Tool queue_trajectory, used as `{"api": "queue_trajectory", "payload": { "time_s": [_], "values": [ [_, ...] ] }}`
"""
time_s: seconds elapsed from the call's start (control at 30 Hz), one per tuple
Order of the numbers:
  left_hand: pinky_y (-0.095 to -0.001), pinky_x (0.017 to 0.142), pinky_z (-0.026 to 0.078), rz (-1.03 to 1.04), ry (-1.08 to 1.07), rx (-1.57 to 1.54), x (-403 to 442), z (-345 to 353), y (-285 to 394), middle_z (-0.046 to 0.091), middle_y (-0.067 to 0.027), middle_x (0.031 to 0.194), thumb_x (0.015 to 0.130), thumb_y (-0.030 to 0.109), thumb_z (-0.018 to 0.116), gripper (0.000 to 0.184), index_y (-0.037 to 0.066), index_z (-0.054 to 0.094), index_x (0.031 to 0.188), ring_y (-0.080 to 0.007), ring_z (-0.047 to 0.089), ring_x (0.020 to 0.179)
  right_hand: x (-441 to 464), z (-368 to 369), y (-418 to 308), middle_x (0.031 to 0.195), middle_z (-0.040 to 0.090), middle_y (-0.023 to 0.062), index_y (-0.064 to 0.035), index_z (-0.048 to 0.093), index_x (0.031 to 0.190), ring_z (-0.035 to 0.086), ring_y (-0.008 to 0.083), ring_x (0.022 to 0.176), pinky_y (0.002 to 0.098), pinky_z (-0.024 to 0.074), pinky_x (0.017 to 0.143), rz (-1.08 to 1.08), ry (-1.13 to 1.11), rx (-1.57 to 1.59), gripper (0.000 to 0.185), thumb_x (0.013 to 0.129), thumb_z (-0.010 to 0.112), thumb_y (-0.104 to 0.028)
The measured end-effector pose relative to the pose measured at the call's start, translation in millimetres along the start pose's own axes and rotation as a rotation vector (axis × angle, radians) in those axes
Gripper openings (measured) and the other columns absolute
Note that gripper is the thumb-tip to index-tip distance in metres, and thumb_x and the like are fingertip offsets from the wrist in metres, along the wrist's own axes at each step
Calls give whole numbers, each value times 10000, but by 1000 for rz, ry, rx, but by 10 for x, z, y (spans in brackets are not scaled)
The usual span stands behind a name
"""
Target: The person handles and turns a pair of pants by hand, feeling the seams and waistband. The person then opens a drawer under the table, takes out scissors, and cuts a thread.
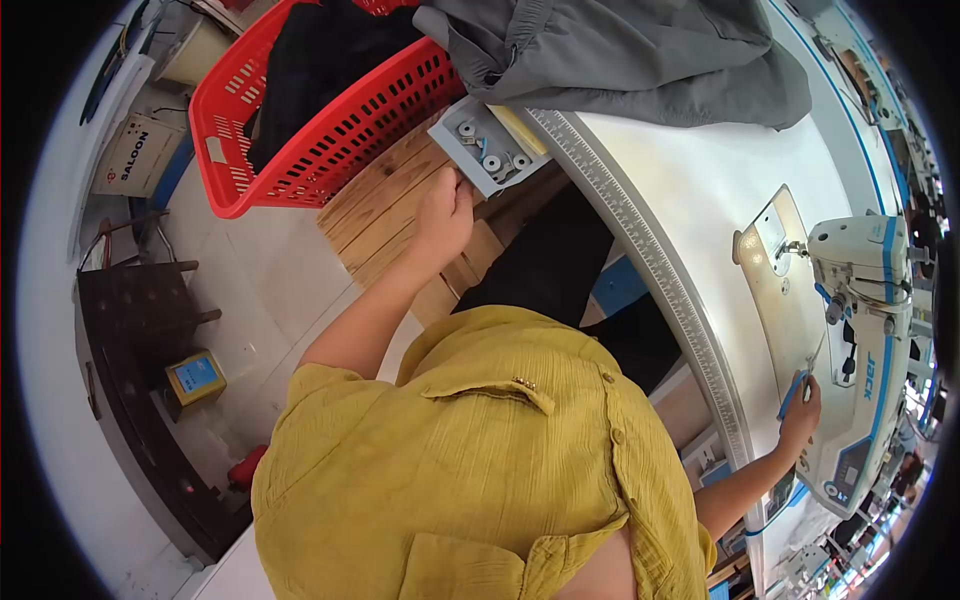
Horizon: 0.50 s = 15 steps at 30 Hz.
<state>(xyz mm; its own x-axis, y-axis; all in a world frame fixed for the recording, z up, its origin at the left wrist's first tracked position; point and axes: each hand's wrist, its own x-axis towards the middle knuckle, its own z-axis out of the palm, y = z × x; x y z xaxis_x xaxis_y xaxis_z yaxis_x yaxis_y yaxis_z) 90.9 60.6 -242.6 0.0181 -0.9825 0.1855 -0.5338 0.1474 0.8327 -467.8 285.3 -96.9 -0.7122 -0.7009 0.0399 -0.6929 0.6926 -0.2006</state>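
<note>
My left hand [447, 215] is closed on the near edge of a small grey drawer [478, 172], pulled out from beneath the sewing table. Several metal bobbins and small round parts [491, 162] lie in the drawer. Over on the table, my right hand [800, 410] grips blue-handled thread snips [791, 392], their thin metal tips pointing away from me. That hand is close beside a white and blue sewing machine [865, 290]. The machine's needle area [793, 248] stands over a metal plate, with no cloth under it.
A red plastic basket [340, 150] with black cloth [320, 75] stands at the upper left. Grey cloth [640, 65] lies across the table's far end. A measuring tape strip [640, 235] runs along the table edge. A dark stool [140, 310] and a yellow tin [196, 378] are on the left.
</note>
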Motion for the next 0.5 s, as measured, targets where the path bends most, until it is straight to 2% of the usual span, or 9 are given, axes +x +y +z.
{"api": "queue_trajectory", "payload": {
  "time_s": [0.13,0.33,0.47,0.5],
  "values": [
    [-429,617,444,-13,-23,-18,26,9,18,629,-161,813,935,90,487,79,14,486,955,-348,575,670,310,21,-157,1175,662,147,-30,578,1289,654,292,986,370,497,841,146,-24,-99,504,944,557,-397],
    [-435,625,448,-4,-16,-31,39,35,-29,631,-169,827,938,95,488,86,11,477,950,-355,580,681,895,356,409,1140,671,160,-43,578,1289,655,303,986,379,508,830,-97,158,-297,523,937,553,-429],
    [-441,632,450,-66,-35,-35,27,5,109,632,-175,844,942,98,482,90,10,468,949,-360,586,694,1044,109,466,1148,668,164,-35,572,1293,645,316,1011,388,508,842,-44,-66,-186,535,944,536,-439],
    [-441,632,450,-66,-30,-37,34,14,104,632,-175,844,942,98,482,90,10,468,949,-360,586,694,1011,71,355,1148,668,164,-35,572,1293,645,316,1011,388,508,842,-48,-64,-186,535,944,536,-439]
  ]
}}
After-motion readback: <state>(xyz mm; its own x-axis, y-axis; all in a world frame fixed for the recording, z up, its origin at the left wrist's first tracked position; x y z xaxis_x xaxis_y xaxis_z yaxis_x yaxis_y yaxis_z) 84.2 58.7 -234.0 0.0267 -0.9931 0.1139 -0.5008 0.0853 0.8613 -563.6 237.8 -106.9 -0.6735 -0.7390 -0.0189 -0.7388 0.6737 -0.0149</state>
